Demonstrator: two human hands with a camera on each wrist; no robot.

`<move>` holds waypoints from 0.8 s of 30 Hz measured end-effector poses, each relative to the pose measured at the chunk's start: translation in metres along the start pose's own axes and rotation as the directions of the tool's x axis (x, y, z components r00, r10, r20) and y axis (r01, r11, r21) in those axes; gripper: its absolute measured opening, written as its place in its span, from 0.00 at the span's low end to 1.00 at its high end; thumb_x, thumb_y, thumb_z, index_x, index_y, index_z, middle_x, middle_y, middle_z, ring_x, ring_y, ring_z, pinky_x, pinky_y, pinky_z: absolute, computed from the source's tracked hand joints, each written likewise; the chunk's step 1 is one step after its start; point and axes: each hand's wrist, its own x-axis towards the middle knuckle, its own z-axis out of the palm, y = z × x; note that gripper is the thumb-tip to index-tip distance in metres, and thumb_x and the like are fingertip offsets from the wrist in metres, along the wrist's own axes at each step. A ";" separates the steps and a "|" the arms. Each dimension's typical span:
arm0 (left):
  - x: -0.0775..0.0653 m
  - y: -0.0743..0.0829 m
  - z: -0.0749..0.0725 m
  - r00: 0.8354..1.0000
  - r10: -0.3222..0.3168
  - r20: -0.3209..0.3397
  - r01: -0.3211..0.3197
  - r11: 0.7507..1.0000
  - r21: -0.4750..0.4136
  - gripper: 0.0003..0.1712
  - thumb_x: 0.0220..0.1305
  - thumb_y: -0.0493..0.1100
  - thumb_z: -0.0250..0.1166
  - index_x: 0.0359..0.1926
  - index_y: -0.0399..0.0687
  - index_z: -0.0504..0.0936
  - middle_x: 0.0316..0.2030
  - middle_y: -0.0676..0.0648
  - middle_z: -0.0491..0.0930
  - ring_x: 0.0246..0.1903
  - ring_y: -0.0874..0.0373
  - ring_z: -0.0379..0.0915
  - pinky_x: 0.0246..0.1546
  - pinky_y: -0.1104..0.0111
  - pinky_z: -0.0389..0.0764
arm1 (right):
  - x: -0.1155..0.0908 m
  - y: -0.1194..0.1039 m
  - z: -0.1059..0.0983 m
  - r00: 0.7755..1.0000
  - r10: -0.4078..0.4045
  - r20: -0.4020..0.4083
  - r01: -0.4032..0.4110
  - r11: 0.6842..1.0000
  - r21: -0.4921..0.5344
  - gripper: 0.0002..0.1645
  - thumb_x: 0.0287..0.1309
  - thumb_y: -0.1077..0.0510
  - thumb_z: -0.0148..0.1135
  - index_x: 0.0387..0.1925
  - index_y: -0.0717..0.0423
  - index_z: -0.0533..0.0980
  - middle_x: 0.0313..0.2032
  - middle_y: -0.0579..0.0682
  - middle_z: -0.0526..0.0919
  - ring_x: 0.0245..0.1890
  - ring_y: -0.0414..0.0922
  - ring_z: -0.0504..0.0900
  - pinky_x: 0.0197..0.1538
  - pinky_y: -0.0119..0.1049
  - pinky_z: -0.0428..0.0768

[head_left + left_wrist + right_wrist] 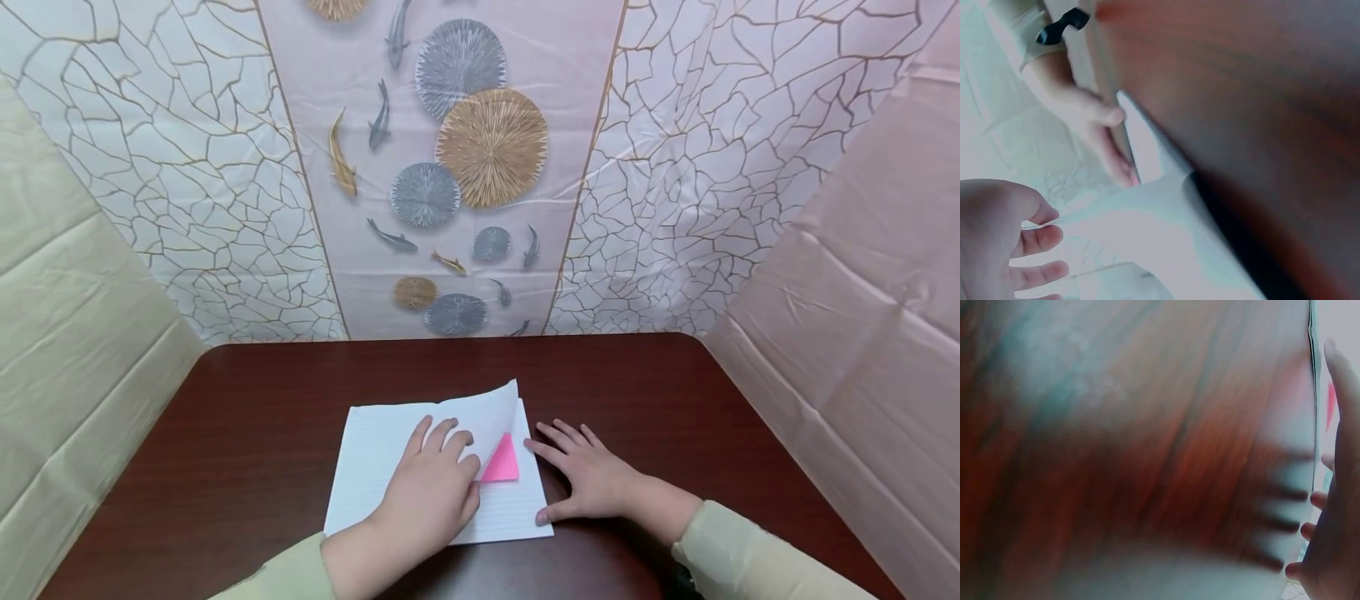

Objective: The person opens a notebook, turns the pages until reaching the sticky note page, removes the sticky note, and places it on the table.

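Note:
An open lined notebook (356, 479) lies on the table, its right half partly under a raised page (495, 412). My left hand (427, 496) reaches over the notebook and pinches that page by its edge; the left wrist view shows thumb and forefinger on the paper (1141, 219). A pink sticky note (505, 462) shows on the page beneath, partly covered by the raised page. At the notebook's right edge my right hand (592, 477) rests with fingers spread, thumb at the lower right corner and forefinger at the side. In the right wrist view its fingertips (1316, 500) are near the notebook's edge.
The dark brown table (255, 433) extends around the notebook on all sides. Patterned cloth (465, 250) hangs along its back edge, and plain pale cloth (847, 333) stands at the right side, with more at the left.

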 end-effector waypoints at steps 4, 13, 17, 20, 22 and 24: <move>0.002 -0.010 -0.014 0.997 -0.057 -0.056 0.056 0.998 -0.013 0.08 0.55 0.50 0.59 0.28 0.53 0.79 0.47 0.48 0.75 0.58 0.45 0.62 0.63 0.46 0.50 | 0.000 0.001 0.001 1.000 0.002 0.003 -0.002 1.000 -0.005 0.62 0.32 0.13 0.46 0.69 0.36 0.54 0.70 0.48 0.52 0.69 0.56 0.50 0.62 0.63 0.52; -0.008 -0.029 -0.032 0.984 -0.124 -0.130 0.127 0.992 0.015 0.07 0.55 0.49 0.58 0.24 0.55 0.78 0.47 0.48 0.75 0.59 0.47 0.60 0.64 0.46 0.48 | 0.000 0.001 0.000 1.000 0.010 0.013 -0.010 1.000 0.002 0.63 0.31 0.13 0.46 0.69 0.35 0.54 0.70 0.48 0.53 0.69 0.56 0.50 0.62 0.63 0.52; -0.017 -0.036 -0.034 0.980 -0.145 -0.136 0.151 0.988 0.033 0.07 0.54 0.48 0.57 0.23 0.56 0.78 0.46 0.48 0.75 0.59 0.46 0.61 0.64 0.46 0.48 | 0.000 0.001 0.001 1.000 0.015 0.021 -0.016 1.000 0.013 0.63 0.31 0.12 0.47 0.69 0.34 0.53 0.70 0.47 0.52 0.69 0.55 0.49 0.63 0.63 0.51; -0.024 -0.040 -0.034 0.976 -0.157 -0.151 0.165 0.985 0.041 0.07 0.54 0.48 0.57 0.23 0.56 0.79 0.45 0.48 0.76 0.58 0.46 0.62 0.63 0.46 0.49 | -0.001 0.002 0.001 0.999 0.024 0.028 -0.024 1.000 0.011 0.63 0.31 0.12 0.46 0.69 0.33 0.52 0.70 0.47 0.52 0.70 0.55 0.48 0.63 0.63 0.51; -0.027 -0.043 -0.034 0.973 -0.162 -0.166 0.172 0.984 0.044 0.07 0.54 0.47 0.57 0.23 0.56 0.79 0.45 0.48 0.76 0.58 0.46 0.62 0.63 0.46 0.50 | -0.002 0.002 0.002 0.999 0.027 0.030 -0.028 1.000 0.009 0.63 0.30 0.12 0.45 0.69 0.33 0.52 0.70 0.47 0.52 0.70 0.54 0.48 0.63 0.63 0.51; -0.031 -0.045 -0.034 0.968 -0.168 -0.185 0.178 0.983 0.041 0.07 0.54 0.47 0.57 0.22 0.56 0.79 0.44 0.48 0.76 0.57 0.46 0.63 0.62 0.45 0.51 | -0.002 0.001 0.002 0.999 0.028 0.029 -0.029 1.000 0.008 0.63 0.31 0.12 0.45 0.69 0.33 0.52 0.70 0.47 0.52 0.70 0.54 0.48 0.63 0.63 0.51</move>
